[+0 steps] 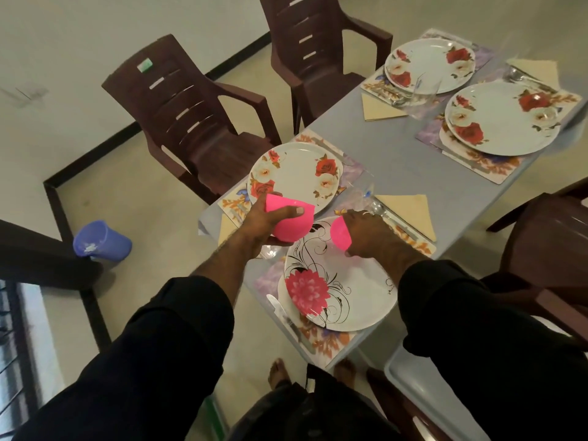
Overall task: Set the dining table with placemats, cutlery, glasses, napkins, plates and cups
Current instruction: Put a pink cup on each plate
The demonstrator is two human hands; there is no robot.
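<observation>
My left hand [265, 229] grips a pink cup [291, 222] above the gap between two plates. My right hand [366, 232] grips a second pink cup [339, 232] from above, over the top edge of the near plate [350, 297], which bears a pink flower. A rose-patterned plate [294, 176] lies on a placemat beyond my left hand. Two more rose plates, one [429, 63] and the other [501, 119], sit on placemats at the far end. A clear glass [421, 97] stands between them. Beige napkins, one [410, 211] near my right hand and one [380, 109] farther off, lie beside the plates.
The grey table [397, 148] runs away to the upper right. Two brown plastic chairs, one [194, 122] and another [318, 49], stand along its left side. Another chair [550, 243] is at the right. A blue bucket [101, 241] stands on the floor at the left.
</observation>
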